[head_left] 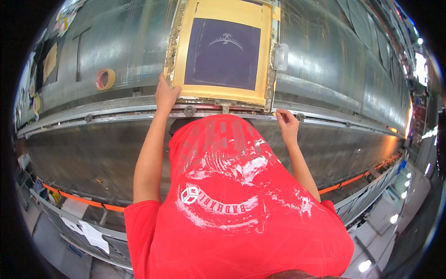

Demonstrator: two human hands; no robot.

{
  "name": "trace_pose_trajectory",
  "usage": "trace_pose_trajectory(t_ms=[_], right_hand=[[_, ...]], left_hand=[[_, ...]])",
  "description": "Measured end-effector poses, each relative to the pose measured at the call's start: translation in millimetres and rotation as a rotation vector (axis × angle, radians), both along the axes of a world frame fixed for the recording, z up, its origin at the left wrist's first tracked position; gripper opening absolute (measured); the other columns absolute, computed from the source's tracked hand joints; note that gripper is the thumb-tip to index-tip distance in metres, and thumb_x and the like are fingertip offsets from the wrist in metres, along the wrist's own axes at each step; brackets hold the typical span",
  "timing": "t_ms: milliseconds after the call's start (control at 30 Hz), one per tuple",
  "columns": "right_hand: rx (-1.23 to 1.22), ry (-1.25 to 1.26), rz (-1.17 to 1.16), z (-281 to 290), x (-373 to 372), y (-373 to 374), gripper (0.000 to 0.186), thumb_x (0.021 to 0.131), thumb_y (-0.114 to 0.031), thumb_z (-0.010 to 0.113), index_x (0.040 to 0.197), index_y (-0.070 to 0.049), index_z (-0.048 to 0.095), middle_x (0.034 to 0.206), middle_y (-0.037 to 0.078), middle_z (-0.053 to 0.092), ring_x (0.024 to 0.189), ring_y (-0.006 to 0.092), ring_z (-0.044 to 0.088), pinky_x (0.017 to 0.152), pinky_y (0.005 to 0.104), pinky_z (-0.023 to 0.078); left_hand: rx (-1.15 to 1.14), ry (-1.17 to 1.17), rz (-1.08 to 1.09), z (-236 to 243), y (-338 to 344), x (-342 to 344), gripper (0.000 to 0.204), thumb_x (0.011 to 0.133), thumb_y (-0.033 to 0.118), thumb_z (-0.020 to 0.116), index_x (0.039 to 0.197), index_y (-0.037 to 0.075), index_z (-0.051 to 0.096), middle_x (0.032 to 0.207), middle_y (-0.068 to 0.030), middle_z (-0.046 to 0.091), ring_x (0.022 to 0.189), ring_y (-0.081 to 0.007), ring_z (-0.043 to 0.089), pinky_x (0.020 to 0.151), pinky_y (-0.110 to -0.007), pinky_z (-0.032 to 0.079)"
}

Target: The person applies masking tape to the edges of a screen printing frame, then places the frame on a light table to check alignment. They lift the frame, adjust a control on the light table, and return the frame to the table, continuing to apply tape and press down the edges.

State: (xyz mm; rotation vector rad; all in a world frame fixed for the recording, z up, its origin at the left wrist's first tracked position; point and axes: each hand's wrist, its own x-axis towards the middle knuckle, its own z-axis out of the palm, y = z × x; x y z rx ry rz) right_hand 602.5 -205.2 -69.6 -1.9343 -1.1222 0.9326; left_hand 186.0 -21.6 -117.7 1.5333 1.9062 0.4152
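Note:
A screen-printing frame (227, 94) lies on the long metal table, its dark mesh bordered by yellow tape. A pale arched design shows on the mesh. At the frame's near left corner, my left hand (166, 96) grips the side edge, with the thumb by the corner. My right hand (287, 122) is just off the near right corner, by the metal rail (325, 120). Its fingers are pinched together, and whatever they hold, if anything, is too small to make out. A bracket (226, 107) on the rail meets the middle of the frame's near side.
A roll of yellow tape (105, 79) stands on the table (134, 56) to the left. A clear plastic piece (282, 56) sits against the frame's right side. Round knobs (189, 110) dot the rail. Behind me, white cloth (93, 236) lies past an orange strip (83, 200).

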Motion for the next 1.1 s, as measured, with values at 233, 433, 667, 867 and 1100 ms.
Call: trace_pose_trajectory(t_ms=[233, 433, 667, 867, 1100], right_hand=[[0.001, 0.127, -0.222, -35, -8, -57, 0.056, 0.093, -0.007, 0.064, 0.144, -0.004, 0.04, 0.087, 0.002, 0.063, 0.073, 0.0068, 0.051, 0.069, 0.0226, 0.045], [-0.186, -0.199, -0.298, -76, -22, -113, 0.037, 0.091, -0.01, 0.067, 0.126, -0.003, 0.055, 0.088, 0.007, 0.067, 0.08, 0.0124, 0.063, 0.072, 0.0278, 0.05], [-0.496, 0.034, -0.533, -70, -29, -165, 0.015, 0.088, -0.012, 0.069, 0.096, 0.0, 0.067, 0.078, 0.012, 0.069, 0.061, 0.0152, 0.065, 0.059, 0.0308, 0.05], [-0.451, -0.092, -0.603, -112, -36, -226, 0.015, 0.09, -0.007, 0.061, 0.101, -0.001, 0.07, 0.07, 0.005, 0.068, 0.059, 0.0096, 0.062, 0.052, 0.0262, 0.046], [-0.478, 0.052, -0.449, -124, -36, -206, 0.021, 0.081, -0.001, 0.064, 0.099, -0.002, 0.074, 0.069, 0.001, 0.067, 0.062, 0.0084, 0.06, 0.058, 0.0258, 0.048]], left_hand=[[-0.107, -0.076, -0.006, -9, 7, -13, 0.077, 0.077, 0.021, 0.068, 0.143, 0.005, 0.032, 0.119, -0.0309, 0.061, 0.11, -0.0463, 0.061, 0.094, -0.048, 0.048], [-0.086, -0.128, -0.035, -5, 9, -14, 0.072, 0.078, 0.021, 0.067, 0.141, 0.003, 0.036, 0.118, -0.0312, 0.062, 0.11, -0.0464, 0.061, 0.094, -0.047, 0.047], [-0.064, -0.079, -0.053, -16, 6, -22, 0.072, 0.079, 0.022, 0.066, 0.141, 0.002, 0.035, 0.115, -0.0318, 0.062, 0.109, -0.0474, 0.061, 0.093, -0.047, 0.047], [-0.091, -0.105, -0.078, -10, 10, -20, 0.074, 0.08, 0.022, 0.065, 0.143, 0.002, 0.033, 0.116, -0.0317, 0.062, 0.109, -0.046, 0.062, 0.093, -0.046, 0.047], [-0.053, -0.126, -0.087, -11, 7, -20, 0.073, 0.081, 0.023, 0.064, 0.144, 0.0, 0.034, 0.12, -0.0319, 0.061, 0.112, -0.0449, 0.06, 0.096, -0.045, 0.046]])
